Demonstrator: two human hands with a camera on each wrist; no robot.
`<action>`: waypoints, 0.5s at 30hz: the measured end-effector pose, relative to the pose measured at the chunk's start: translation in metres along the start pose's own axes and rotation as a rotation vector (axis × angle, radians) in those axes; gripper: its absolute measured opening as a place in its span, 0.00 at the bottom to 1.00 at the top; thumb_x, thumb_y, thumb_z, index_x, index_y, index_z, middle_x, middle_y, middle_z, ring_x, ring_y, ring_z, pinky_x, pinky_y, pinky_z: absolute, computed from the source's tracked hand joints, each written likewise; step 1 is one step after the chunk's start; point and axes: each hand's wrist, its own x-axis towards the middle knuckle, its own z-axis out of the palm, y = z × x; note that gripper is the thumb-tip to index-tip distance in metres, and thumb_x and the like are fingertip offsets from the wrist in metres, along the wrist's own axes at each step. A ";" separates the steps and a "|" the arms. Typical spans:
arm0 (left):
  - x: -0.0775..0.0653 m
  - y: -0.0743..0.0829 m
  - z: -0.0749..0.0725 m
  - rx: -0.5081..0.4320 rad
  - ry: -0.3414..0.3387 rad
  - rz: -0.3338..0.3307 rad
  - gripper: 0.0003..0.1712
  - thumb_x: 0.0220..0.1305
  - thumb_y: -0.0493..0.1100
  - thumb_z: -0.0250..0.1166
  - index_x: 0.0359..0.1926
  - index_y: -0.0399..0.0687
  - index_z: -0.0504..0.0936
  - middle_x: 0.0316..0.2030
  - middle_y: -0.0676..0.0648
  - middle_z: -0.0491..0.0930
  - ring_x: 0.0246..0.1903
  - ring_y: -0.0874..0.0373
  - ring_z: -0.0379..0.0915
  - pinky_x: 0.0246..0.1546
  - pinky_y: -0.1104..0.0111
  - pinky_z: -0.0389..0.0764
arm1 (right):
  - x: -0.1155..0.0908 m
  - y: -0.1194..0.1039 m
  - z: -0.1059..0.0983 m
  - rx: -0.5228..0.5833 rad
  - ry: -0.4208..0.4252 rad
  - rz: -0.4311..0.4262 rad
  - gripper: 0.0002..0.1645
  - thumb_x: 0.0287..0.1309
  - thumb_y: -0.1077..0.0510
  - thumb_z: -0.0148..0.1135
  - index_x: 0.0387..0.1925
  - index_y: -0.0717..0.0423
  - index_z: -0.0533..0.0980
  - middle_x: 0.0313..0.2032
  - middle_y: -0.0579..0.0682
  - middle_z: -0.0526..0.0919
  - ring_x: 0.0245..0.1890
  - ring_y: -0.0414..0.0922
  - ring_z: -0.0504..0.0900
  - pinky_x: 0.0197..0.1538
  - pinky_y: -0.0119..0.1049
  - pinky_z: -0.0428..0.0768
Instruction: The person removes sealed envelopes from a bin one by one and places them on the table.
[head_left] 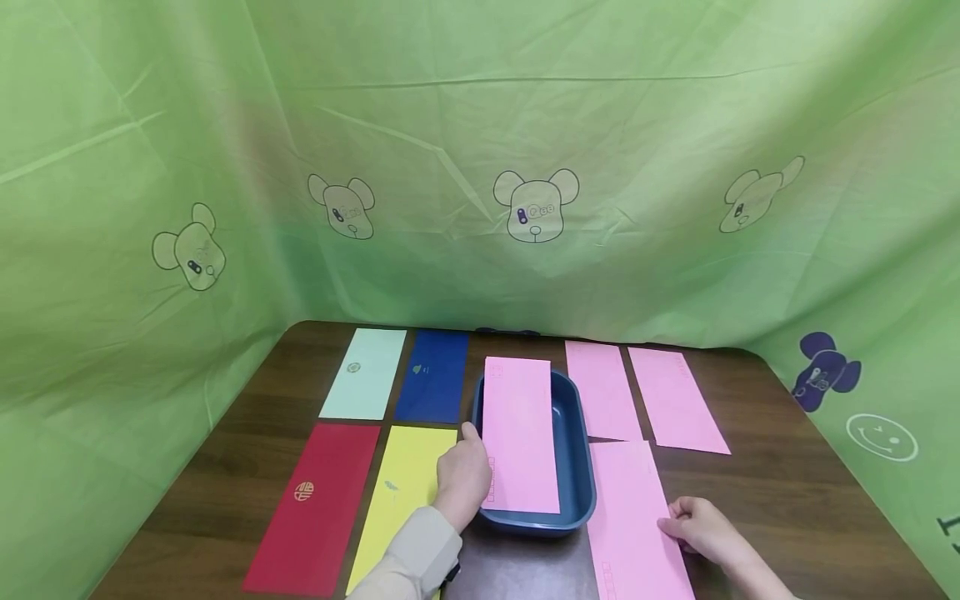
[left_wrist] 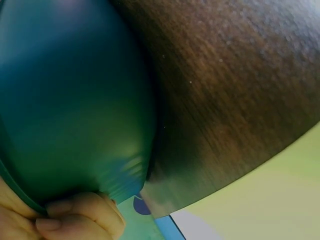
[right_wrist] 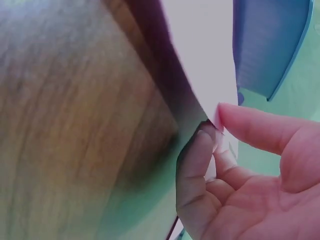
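Observation:
A dark blue tray stands mid-table, with a pink envelope lying lengthwise in it over the left side. My left hand grips the tray's left rim; the left wrist view shows its curled fingers against the tray wall. To the right of the tray is another pink envelope. Its right edge is pinched between thumb and fingers of my right hand, and the right wrist view shows that edge lifted above the table.
Two more pink envelopes, one left and one right, lie at the back right. On the left lie a pale green envelope, a blue envelope, a red envelope and a yellow envelope. A green curtain hangs around the table.

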 end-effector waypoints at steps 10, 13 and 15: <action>0.000 -0.001 0.001 -0.007 -0.004 0.002 0.15 0.57 0.36 0.61 0.38 0.38 0.64 0.11 0.45 0.66 0.11 0.56 0.64 0.13 0.69 0.66 | 0.000 0.002 0.005 -0.024 0.028 -0.011 0.08 0.47 0.67 0.63 0.25 0.69 0.71 0.18 0.48 0.78 0.19 0.39 0.73 0.22 0.31 0.76; 0.001 -0.001 0.001 -0.007 -0.002 0.005 0.15 0.57 0.36 0.62 0.38 0.38 0.64 0.11 0.45 0.66 0.11 0.56 0.64 0.13 0.69 0.67 | -0.001 0.001 0.005 -0.045 0.045 -0.004 0.09 0.45 0.67 0.64 0.26 0.69 0.71 0.18 0.48 0.79 0.18 0.40 0.74 0.22 0.32 0.77; 0.001 -0.002 0.002 -0.011 -0.004 0.007 0.14 0.57 0.36 0.61 0.38 0.38 0.63 0.11 0.45 0.66 0.11 0.55 0.64 0.13 0.69 0.66 | -0.002 0.000 0.006 -0.071 0.060 -0.006 0.09 0.44 0.67 0.64 0.25 0.68 0.72 0.18 0.49 0.79 0.18 0.40 0.74 0.22 0.32 0.77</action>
